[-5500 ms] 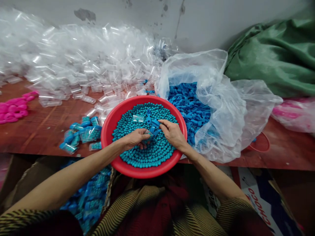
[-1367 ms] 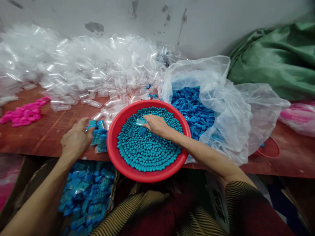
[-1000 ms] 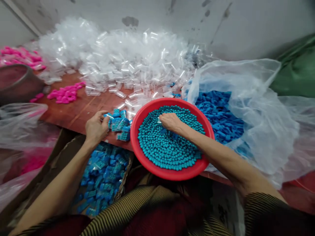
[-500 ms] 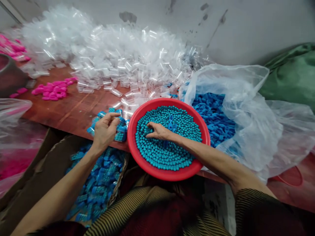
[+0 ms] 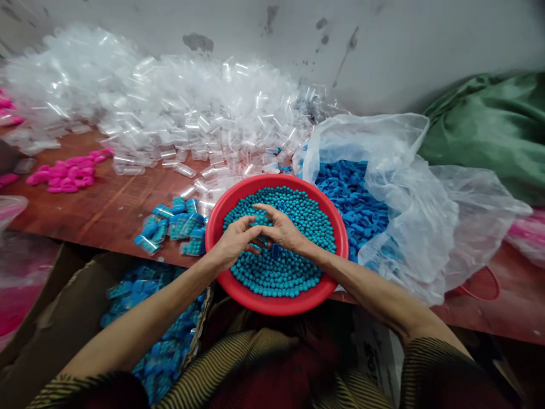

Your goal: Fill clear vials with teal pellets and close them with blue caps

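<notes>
The fingers of the left hand [image 5: 239, 241] and right hand [image 5: 283, 228] are curled and meet; I cannot tell if they pinch anything. Under them are small round teal beads [image 5: 276, 281] in a round red plastic bowl [image 5: 342, 241], on the red-brown wooden tabletop [image 5: 113, 213]. Blue plastic pieces [image 5: 357, 199] lie right.

A plain grey wall [image 5: 392, 51] spans the top of the frame, marked by a dark blotch [image 5: 198, 42] left of centre and a thin slanting streak [image 5: 346, 55] with smaller spots near it. Below, a reddish-brown table [image 5: 114, 207] with a streaky, worn top runs across from left to right. Its front edge slopes down toward the lower right, and the space underneath is dark. Soft light falls unevenly, and the wall dims toward the upper right corner.
</notes>
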Demonstrator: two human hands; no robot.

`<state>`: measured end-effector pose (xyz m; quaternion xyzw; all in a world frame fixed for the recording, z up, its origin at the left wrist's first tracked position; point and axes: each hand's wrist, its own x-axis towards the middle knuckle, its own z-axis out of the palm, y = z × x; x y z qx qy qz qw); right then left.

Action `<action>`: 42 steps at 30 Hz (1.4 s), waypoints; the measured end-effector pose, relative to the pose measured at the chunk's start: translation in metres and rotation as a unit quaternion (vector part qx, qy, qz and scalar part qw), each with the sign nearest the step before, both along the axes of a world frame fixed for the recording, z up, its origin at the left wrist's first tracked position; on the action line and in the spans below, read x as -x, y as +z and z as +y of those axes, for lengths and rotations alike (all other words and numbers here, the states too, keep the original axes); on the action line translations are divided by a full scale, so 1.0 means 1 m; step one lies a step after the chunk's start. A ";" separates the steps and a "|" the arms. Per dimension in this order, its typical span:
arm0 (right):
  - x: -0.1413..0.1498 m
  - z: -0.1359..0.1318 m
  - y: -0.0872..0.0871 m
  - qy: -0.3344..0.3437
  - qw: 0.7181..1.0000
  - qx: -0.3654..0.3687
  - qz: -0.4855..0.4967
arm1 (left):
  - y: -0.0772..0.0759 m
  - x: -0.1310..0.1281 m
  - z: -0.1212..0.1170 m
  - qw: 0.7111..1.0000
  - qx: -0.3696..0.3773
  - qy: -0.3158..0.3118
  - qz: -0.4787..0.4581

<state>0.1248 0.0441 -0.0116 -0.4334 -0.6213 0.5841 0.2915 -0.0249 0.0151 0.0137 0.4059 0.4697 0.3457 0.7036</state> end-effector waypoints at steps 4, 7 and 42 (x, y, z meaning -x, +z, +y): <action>-0.012 -0.001 0.012 0.059 0.997 0.044 0.039 | 0.003 0.000 0.006 0.998 0.029 -0.025 -0.044; -0.015 0.001 0.014 0.056 0.998 0.021 0.010 | 0.004 -0.002 0.012 1.000 0.015 -0.021 -0.006; -0.033 -0.017 0.009 0.065 0.814 -0.284 -0.503 | -0.013 0.000 -0.003 0.991 0.007 -0.112 0.071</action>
